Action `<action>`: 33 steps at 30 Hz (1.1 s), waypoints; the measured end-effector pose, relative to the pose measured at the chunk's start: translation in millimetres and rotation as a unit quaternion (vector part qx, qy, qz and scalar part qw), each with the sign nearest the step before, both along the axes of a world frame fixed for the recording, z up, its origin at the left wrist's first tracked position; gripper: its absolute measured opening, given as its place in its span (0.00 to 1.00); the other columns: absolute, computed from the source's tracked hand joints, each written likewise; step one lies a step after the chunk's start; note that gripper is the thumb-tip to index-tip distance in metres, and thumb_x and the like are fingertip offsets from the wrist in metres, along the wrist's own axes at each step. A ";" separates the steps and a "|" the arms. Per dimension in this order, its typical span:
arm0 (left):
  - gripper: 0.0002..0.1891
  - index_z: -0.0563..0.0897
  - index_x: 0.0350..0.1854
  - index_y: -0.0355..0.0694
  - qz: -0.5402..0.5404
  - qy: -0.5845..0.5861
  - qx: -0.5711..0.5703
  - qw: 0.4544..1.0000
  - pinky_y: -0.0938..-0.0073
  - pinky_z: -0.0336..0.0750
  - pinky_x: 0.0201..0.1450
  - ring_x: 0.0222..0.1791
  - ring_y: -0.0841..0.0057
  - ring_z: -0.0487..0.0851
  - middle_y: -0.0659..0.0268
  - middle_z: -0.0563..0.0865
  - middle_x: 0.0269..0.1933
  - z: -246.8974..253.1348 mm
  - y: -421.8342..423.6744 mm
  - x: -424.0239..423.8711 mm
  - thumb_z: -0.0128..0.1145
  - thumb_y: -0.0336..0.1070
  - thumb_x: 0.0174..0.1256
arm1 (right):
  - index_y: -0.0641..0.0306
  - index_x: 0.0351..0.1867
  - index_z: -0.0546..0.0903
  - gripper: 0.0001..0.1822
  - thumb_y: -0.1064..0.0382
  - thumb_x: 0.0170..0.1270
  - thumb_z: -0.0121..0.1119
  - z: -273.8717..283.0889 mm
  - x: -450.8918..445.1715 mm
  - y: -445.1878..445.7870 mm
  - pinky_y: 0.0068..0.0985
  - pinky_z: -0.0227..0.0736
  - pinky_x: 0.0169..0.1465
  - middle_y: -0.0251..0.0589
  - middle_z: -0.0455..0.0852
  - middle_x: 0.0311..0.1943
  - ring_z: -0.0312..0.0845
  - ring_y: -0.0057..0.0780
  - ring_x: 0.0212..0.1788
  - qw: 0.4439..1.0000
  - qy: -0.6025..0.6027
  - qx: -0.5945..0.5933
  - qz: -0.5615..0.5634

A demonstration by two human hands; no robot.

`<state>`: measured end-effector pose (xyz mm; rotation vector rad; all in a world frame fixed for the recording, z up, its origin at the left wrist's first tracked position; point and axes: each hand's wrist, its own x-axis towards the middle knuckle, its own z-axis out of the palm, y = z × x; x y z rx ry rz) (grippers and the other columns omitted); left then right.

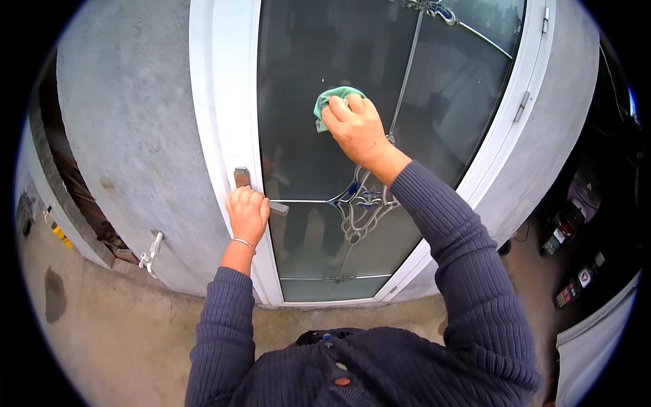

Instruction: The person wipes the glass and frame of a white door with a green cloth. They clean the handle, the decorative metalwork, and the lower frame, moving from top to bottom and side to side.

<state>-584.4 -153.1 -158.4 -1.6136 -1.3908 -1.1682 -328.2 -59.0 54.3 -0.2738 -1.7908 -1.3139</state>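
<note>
My right hand (356,124) grips a crumpled green cloth (325,99) against the dark glass pane (300,152) of a white-framed door (224,76). Lower on the left, my left hand (247,213) is wrapped around the metal door handle (278,208); the lever's end sticks out past the fingers. A silver bangle circles that wrist. Silver strips and a decorative motif with blue pieces (367,203) cross the glass just below my right forearm. Part of the motif is hidden behind the sleeve.
Grey plastered wall (127,102) flanks the door. A white tap (151,254) juts from it at the lower left. Hinges (522,106) line the door's right edge. Several bottles or boxes (572,290) stand on the right, and concrete floor (117,330) lies below.
</note>
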 end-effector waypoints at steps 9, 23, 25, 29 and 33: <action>0.06 0.82 0.37 0.46 0.004 0.008 0.007 1.000 0.51 0.66 0.65 0.60 0.61 0.77 0.65 0.81 0.44 2.6 2.7 1.2 0.66 0.36 0.61 | 0.56 0.33 0.81 0.08 0.62 0.52 0.66 62.6 -15.9 11.4 0.29 0.73 0.42 0.32 0.77 0.35 0.72 0.32 0.39 0.998 -0.015 0.042 0.044; 0.06 0.82 0.37 0.46 0.012 -0.001 0.008 1.000 0.50 0.65 0.66 0.60 0.60 0.76 0.65 0.81 0.44 0.1 3.3 4.2 0.67 0.36 0.61 | 0.56 0.34 0.81 0.08 0.63 0.52 0.64 43.4 7.6 15.8 0.30 0.76 0.44 0.31 0.79 0.38 0.73 0.30 0.38 0.998 -0.025 0.031 0.048; 0.06 0.82 0.37 0.46 0.017 0.009 0.004 1.000 0.50 0.65 0.66 0.60 0.60 0.76 0.65 0.81 0.45 -0.3 1.9 -3.1 0.67 0.36 0.61 | 0.56 0.34 0.82 0.07 0.62 0.52 0.64 52.2 -29.0 13.3 0.31 0.76 0.46 0.31 0.78 0.37 0.74 0.31 0.40 0.996 -0.049 0.026 0.064; 0.06 0.82 0.37 0.47 0.002 0.026 0.003 1.000 0.50 0.65 0.67 0.60 0.59 0.76 0.64 0.81 0.45 3.0 7.0 -2.0 0.65 0.37 0.62 | 0.53 0.32 0.83 0.06 0.62 0.52 0.65 69.9 -45.1 14.7 0.30 0.75 0.48 0.29 0.80 0.40 0.74 0.31 0.45 0.992 -0.070 0.054 0.087; 0.05 0.82 0.37 0.46 0.010 0.036 0.008 0.999 0.50 0.64 0.66 0.60 0.57 0.76 0.61 0.81 0.45 2.2 -1.1 -8.3 0.63 0.38 0.64 | 0.53 0.34 0.82 0.08 0.62 0.52 0.65 58.8 -18.4 15.1 0.29 0.76 0.47 0.30 0.80 0.40 0.75 0.30 0.43 0.994 -0.074 0.033 0.079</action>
